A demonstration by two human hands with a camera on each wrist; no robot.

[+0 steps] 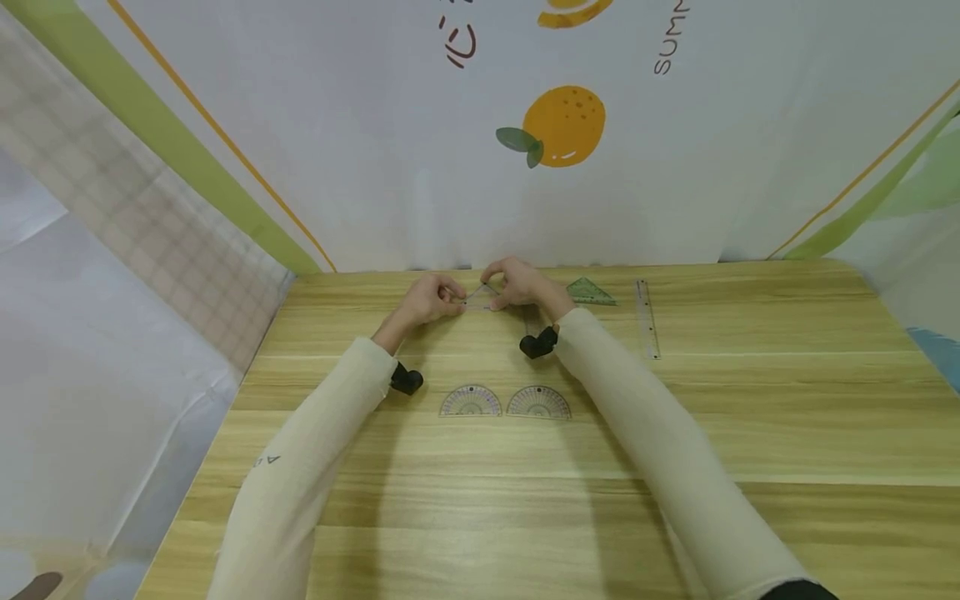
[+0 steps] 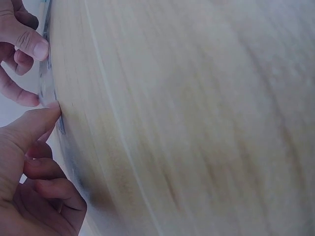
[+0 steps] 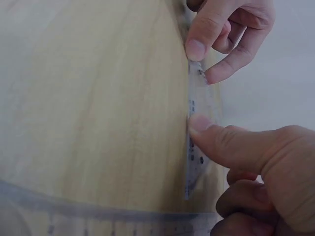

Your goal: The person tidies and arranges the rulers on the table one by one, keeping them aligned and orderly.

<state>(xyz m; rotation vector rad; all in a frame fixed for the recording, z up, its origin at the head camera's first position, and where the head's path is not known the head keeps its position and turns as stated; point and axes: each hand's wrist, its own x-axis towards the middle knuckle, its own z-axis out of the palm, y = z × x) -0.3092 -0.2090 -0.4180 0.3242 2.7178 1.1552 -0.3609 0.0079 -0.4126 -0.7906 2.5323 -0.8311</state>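
- Nearest me: my two sleeves (image 1: 300, 467) run up the wooden table (image 1: 750, 417), a black wrist camera (image 1: 406, 380) under the left one, another black wrist camera (image 1: 538, 343) under the right.
- Between the forearms, two clear protractors (image 1: 504, 402) lie flat side by side, just touching or almost; well short of my hands.
- Further up, my left hand (image 1: 423, 302) and right hand (image 1: 517, 283) meet over a small clear set square (image 1: 480, 297), close to the table's far edge.
- Left hand: fingers curled, thumb and fingertips pinch the set square's left end. Left wrist view: thumb tip pressed on the plastic edge, other fingers (image 2: 47, 189) folded into the palm.
- Right hand: also curled, pinches the set square's right end. Right wrist view: thumb (image 3: 231, 142) lies on the plastic strip, the opposite hand's fingertips grip it higher up.
- Set square sits right between both hands, low over the wood; can't tell if it's touching the table or slightly lifted.
- Right of my right hand: a green set square (image 1: 590, 292) flat on the table, just beside the wrist.
- Further right: a clear straight ruler (image 1: 647, 318), lying lengthwise away from me, apart from the green one.
- Farthest: a white backdrop with a printed orange (image 1: 562, 127) behind the table.
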